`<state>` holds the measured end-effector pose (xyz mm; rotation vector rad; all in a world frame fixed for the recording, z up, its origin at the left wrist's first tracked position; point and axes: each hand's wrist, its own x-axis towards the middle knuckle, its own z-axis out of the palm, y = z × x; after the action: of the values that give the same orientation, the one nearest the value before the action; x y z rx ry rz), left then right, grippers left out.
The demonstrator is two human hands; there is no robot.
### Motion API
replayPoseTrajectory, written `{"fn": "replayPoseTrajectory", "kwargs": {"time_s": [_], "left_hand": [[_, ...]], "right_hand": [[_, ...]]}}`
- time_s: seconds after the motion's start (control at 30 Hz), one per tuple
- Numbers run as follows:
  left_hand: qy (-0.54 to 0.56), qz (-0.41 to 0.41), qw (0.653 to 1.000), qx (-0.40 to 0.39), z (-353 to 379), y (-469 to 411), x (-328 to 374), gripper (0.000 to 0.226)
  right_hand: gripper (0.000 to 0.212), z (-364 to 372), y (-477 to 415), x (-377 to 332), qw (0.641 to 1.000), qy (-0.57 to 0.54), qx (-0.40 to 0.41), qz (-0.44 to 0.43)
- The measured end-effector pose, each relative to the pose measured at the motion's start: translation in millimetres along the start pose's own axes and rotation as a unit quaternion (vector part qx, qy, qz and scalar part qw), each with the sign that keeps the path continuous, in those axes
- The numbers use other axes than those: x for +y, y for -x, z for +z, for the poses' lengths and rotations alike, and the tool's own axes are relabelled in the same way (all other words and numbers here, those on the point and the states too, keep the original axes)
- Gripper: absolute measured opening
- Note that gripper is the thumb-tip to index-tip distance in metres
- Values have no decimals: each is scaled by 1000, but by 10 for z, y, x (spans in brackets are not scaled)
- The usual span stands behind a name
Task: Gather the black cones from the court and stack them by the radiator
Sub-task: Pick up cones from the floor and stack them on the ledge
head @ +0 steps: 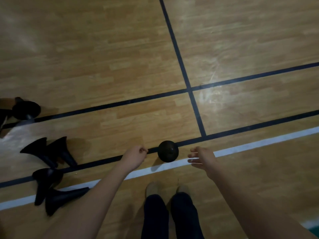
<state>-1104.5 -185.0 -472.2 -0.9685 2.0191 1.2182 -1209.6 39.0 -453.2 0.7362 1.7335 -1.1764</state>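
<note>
Hardwood court floor (120, 49) filled the head view, crossed by black lines and one white line (259, 140). An upright black cone (168, 151) stood low in the centre, on a black line just above the white one. It was seen from straight above, so its long axis pointed up at the camera, with the tip at the middle of its round outline.

The left hand (136, 156) hovered just left of it, fingers curled in and gripping nothing. The right hand (201, 157) hovered just right of it, fingers spread apart and empty. Neither hand touched the cone.

At lower left four fallen cones lay on their sides. A pair (50, 151) lay side by side, wide bases toward the upper left and narrow ends toward the lower right. Below them one cone (43, 185) ran nearly top to bottom with its base uppermost. Another (63, 198) pointed its narrow end to the right. A further cone (25, 109) sat at the left edge, too dark to read. Two dark trouser legs (172, 218) stood at bottom centre.
</note>
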Motion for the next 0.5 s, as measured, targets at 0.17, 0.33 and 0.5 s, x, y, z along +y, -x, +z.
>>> {"fn": "replayPoseTrajectory", "kwargs": {"time_s": [0.17, 0.33, 0.5], "left_hand": [[43, -79, 996, 1, 743, -1320, -767, 26], [114, -128, 985, -3, 1567, -2677, -1369, 34], [188, -161, 968, -28, 2256, -3514, -1605, 39]], "right_hand": [[32, 275, -1461, 475, 998, 70, -5, -4], [64, 635, -2694, 1042, 967, 223, -28, -117], [78, 871, -3519, 1497, 942, 289, -38, -163]]}}
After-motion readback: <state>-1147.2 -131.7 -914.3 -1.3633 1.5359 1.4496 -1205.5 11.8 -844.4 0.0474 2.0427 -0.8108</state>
